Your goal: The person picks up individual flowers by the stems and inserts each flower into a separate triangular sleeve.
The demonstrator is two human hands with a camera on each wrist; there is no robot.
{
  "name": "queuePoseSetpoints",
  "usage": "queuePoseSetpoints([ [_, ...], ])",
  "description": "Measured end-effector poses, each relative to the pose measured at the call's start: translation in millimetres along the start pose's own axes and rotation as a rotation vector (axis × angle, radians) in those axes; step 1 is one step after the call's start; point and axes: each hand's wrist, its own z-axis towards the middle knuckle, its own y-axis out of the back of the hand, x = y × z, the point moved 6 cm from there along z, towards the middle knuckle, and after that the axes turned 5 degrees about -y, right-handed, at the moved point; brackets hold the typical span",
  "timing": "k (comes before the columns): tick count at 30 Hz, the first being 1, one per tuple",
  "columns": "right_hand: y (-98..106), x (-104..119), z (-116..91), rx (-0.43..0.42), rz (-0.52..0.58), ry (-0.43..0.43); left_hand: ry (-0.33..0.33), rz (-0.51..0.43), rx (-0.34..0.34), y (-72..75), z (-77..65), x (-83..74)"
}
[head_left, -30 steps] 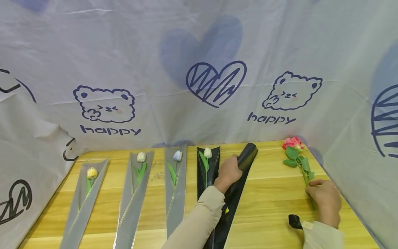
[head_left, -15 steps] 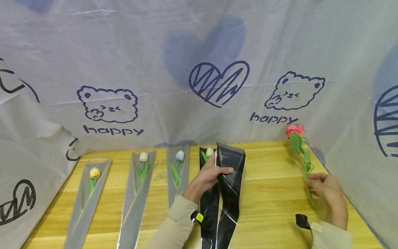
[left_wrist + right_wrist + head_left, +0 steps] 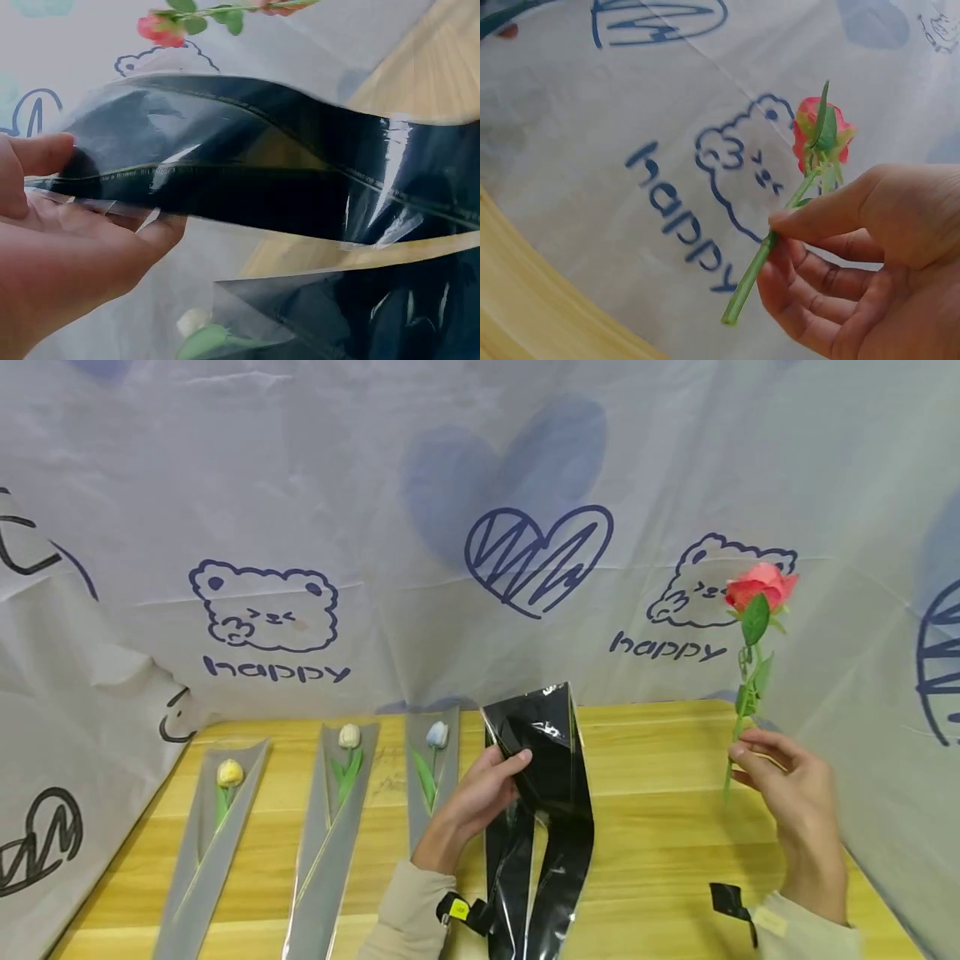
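Note:
My left hand (image 3: 480, 789) grips the upper part of a black flower sleeve (image 3: 551, 752), thumb on its front face. In the left wrist view the clear-fronted sleeve (image 3: 247, 142) stretches away from the fingers, its top end lifted. Another black sleeve (image 3: 330, 307) lies below it, with a white tulip (image 3: 196, 322) at its mouth. My right hand (image 3: 798, 785) pinches a pink rose (image 3: 761, 589) by its green stem, between thumb and fingers. The rose stands nearly upright above the table, bloom at the top. In the right wrist view the stem's cut end (image 3: 731, 319) sticks out below the fingertips.
To the left, grey sleeves lie side by side on the wooden table (image 3: 645, 827), holding a yellow tulip (image 3: 230, 772), a white tulip (image 3: 349, 736) and a blue tulip (image 3: 437, 735). A printed cloth (image 3: 397, 527) hangs behind and along both sides.
My left hand has picked up the top of the black sleeve and lifted it, turning it to the left. My right hand has raised the rose from the table to upright.

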Motion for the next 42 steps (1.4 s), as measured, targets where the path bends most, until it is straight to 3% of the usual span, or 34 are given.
queuePoseSetpoints([
  [7,-37,13,-3,0.087,0.268,0.095,-0.041,0.119,0.047,-2.9,-2.0,-2.8],
  [12,-64,22,-4,0.129,0.389,0.131,-0.032,0.092,0.078,-4.2,-6.2,-3.0],
  [16,-78,23,-5,0.131,0.358,0.12,-0.024,0.047,0.078,-5.9,-7.3,-2.2],
  [23,-93,24,-8,0.156,0.363,0.136,-0.019,0.147,0.071,-7.0,-4.5,4.7],
  [27,-99,26,-8,0.174,0.354,0.15,0.017,0.104,0.058,-8.4,-4.1,6.3],
  [33,-101,26,-8,0.16,0.331,0.145,-0.043,0.078,0.117,-12.3,-2.3,8.5],
  [39,-104,27,-10,0.169,0.31,0.145,-0.054,0.217,0.034,-9.1,-1.1,14.0],
  [42,-104,28,-11,0.171,0.3,0.149,-0.041,0.203,0.02,-9.3,-0.4,16.4],
])
